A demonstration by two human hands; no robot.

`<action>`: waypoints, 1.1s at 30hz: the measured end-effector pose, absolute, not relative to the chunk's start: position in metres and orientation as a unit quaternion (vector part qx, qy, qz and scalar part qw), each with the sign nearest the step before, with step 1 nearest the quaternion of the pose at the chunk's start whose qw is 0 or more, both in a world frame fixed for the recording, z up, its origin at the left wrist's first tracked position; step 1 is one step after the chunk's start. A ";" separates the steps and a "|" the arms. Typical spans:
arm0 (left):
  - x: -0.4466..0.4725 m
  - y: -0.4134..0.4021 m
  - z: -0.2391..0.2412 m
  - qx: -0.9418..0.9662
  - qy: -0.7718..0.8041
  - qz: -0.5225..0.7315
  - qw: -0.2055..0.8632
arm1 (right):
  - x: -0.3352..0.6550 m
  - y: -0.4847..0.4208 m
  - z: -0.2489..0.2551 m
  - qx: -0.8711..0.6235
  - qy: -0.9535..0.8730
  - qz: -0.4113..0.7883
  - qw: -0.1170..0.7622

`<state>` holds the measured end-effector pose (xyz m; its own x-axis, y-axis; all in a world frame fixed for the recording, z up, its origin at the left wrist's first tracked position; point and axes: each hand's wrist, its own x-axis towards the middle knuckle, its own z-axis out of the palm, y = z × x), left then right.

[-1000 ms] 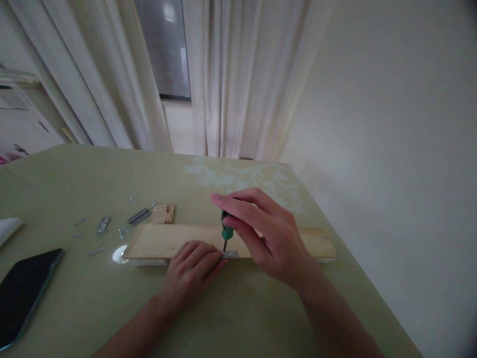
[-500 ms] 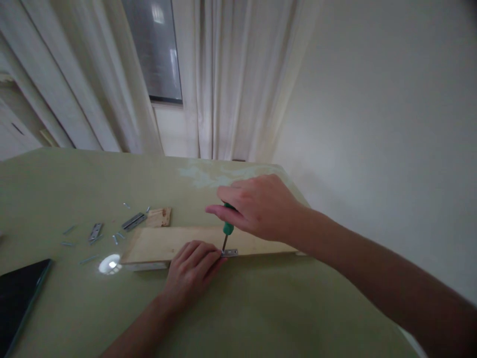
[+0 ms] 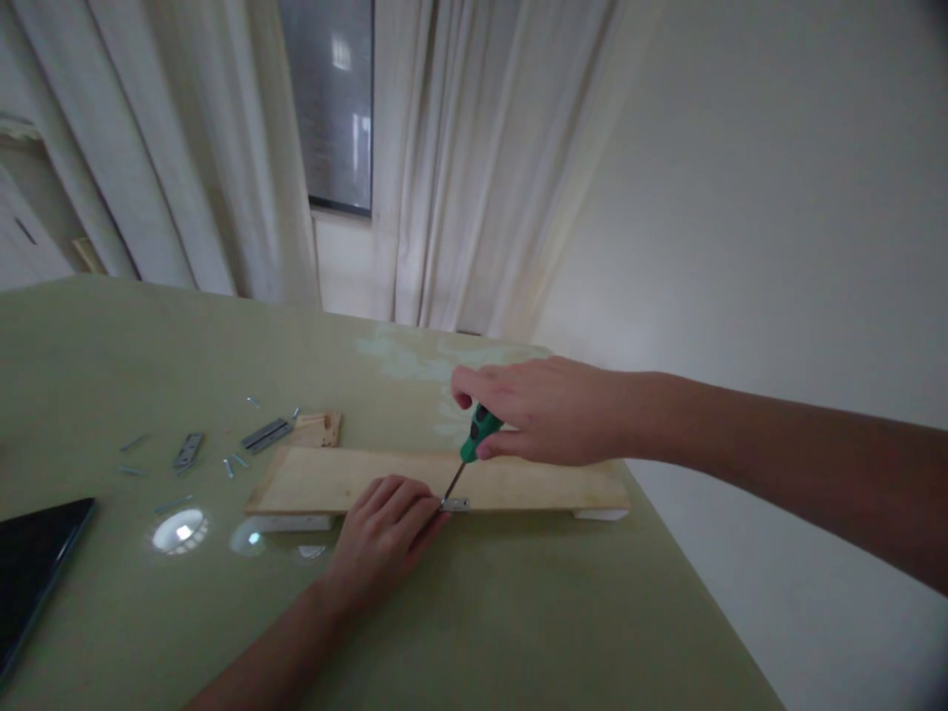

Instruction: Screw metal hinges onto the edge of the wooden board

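Note:
My right hand (image 3: 544,410) is closed around the green handle of a screwdriver (image 3: 481,430). Its shaft slants down to the left, and the tip meets the left part of a small metal hinge (image 3: 457,505) at the front edge of a wooden board (image 3: 533,482). My left hand (image 3: 385,528) lies over that same edge, fingers together, thumb below and fingertips pressed at the hinge's left end. Those fingers cover part of the hinge. Whether a screw sits under the tip is too small to tell.
White blocks (image 3: 599,513) support the board at both ends. Behind its left end lies a small wood piece (image 3: 317,430). Further left are hinges (image 3: 267,435), (image 3: 189,450) and several loose screws (image 3: 229,468). A dark flat device (image 3: 40,563) lies at the left table edge.
The screwdriver has gone from nearly upright to leaning right, as my right hand and forearm swung rightward and turned. My left hand stays at the hinge. The view has shifted slightly.

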<state>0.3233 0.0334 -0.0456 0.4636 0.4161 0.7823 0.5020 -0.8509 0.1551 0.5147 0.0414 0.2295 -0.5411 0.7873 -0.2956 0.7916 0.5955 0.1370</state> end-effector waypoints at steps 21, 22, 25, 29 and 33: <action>0.320 0.031 -0.041 -0.860 -0.272 -0.430 0.044 | 0.518 0.028 0.111 0.446 0.796 -0.038 -0.408; 0.320 0.030 -0.041 -0.860 -0.275 -0.427 0.044 | 0.519 0.028 0.113 0.423 0.811 -0.060 -0.400; 0.320 0.029 -0.038 -0.863 -0.277 -0.421 0.045 | 0.522 0.031 0.113 0.347 0.829 -0.147 -0.414; 0.320 0.028 -0.033 -0.861 -0.282 -0.418 0.061 | 0.513 0.038 0.097 0.327 0.828 -0.076 -0.450; 0.321 0.028 -0.033 -0.855 -0.289 -0.425 0.070 | 0.508 0.039 0.094 0.347 0.812 -0.020 -0.469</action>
<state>0.3206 0.0282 -0.0332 0.4722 0.4346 0.7669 0.5533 -0.8234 0.1260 0.5080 0.0387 0.0942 -0.3202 0.5818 0.7477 0.5440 0.7590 -0.3576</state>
